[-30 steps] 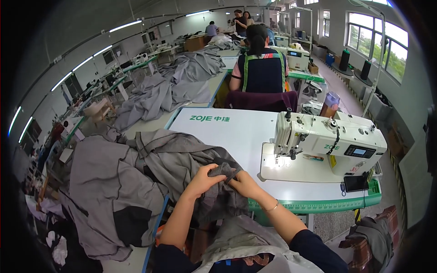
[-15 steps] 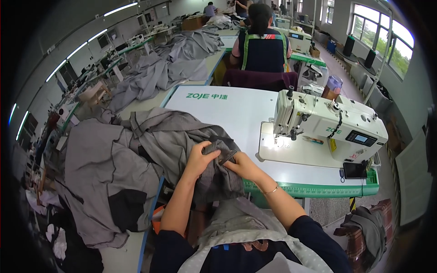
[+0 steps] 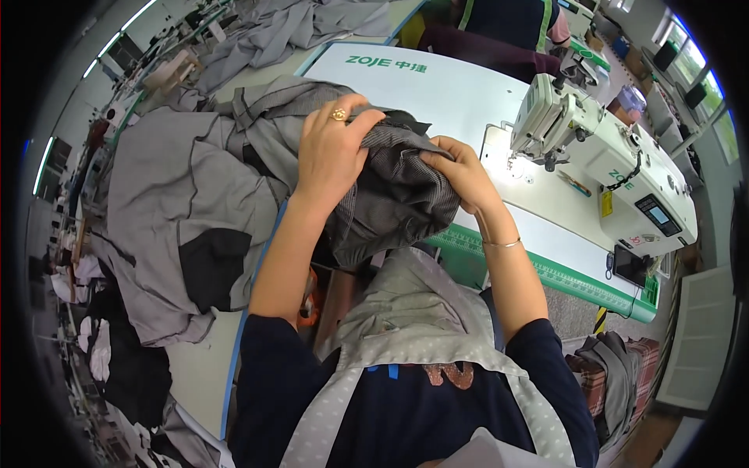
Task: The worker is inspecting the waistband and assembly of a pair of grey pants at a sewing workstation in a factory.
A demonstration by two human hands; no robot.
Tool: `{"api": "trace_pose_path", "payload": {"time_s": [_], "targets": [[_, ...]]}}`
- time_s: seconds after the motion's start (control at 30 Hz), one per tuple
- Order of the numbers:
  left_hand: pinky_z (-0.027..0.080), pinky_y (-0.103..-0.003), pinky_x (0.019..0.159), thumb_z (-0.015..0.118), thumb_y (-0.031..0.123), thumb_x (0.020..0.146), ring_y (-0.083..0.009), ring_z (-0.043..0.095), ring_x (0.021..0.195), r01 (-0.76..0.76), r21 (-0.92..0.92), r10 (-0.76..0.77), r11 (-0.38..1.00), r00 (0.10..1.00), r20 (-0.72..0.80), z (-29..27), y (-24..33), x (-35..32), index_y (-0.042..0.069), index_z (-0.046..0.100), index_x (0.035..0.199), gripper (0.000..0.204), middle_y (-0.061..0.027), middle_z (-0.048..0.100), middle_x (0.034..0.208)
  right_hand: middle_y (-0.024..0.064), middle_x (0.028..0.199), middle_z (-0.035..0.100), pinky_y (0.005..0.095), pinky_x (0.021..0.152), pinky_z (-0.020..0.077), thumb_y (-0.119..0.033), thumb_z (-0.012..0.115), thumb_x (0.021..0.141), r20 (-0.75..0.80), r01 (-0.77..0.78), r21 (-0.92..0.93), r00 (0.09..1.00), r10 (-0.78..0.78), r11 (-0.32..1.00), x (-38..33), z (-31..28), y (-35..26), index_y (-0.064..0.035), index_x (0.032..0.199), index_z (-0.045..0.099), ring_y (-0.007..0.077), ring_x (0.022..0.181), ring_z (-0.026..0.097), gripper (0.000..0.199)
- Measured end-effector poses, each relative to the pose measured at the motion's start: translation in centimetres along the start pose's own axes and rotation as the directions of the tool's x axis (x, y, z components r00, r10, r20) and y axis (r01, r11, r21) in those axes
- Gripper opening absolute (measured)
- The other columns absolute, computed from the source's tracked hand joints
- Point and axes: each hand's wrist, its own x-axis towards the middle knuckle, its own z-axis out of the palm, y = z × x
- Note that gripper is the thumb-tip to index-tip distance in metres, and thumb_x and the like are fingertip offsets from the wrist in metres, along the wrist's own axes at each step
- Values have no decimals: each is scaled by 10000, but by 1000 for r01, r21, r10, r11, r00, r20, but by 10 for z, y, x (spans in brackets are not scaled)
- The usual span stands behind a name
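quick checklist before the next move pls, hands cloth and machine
1. Left hand gripping the grey cloth: ok, thumb and fingers on it.
2. Right hand gripping the cloth: ok, pinching its edge.
3. Cloth at the sewing machine: not ok, held off to its left.
4. Machine screen lit: ok.
5. Machine bed free of tools: not ok, a small tool lies there.
6. Cloth layers aligned: cannot tell, folds hide them.

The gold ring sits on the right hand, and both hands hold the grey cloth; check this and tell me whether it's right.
One part is wrong: the head view shows the gold ring on the left hand, not the right hand. Both hands do hold the grey cloth.
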Motion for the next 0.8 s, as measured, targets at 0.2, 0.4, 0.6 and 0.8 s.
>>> {"api": "trace_pose_path", "payload": {"time_s": [0.2,0.4,0.6,0.8], "targets": [[438,-231,716,607,51,807,-108,580,790,486,-678,-86,551,842,533,-12,-22,-3,-35,622,938,158,-50,648,864,5,735,627,193,626,445,-75,690,777,72,-23,-119,997,32,993,-4,-10,2,6,783,653,50,674,546,89],[438,-200,708,596,94,843,-76,574,791,616,-687,-262,386,787,558,-1,-36,-1,-11,649,948,158,-20,644,894,-6,740,622,206,593,427,-163,751,734,271,-8,-262,959,82,965,-8,-16,7,25,824,667,45,656,516,225],[431,-224,755,607,116,829,-85,568,832,522,-849,-509,81,754,415,3,-42,3,0,634,1002,210,-27,640,921,-21,602,522,226,525,386,-167,739,740,180,137,-489,982,-55,861,-8,-3,23,54,773,632,45,581,423,247],[433,-222,752,575,130,853,-95,571,818,437,-897,-527,63,778,342,8,-43,7,-17,627,987,205,-30,638,913,-32,740,579,211,640,416,-123,699,790,239,101,-383,971,-7,918,-11,4,16,46,866,623,47,694,464,201]]}}
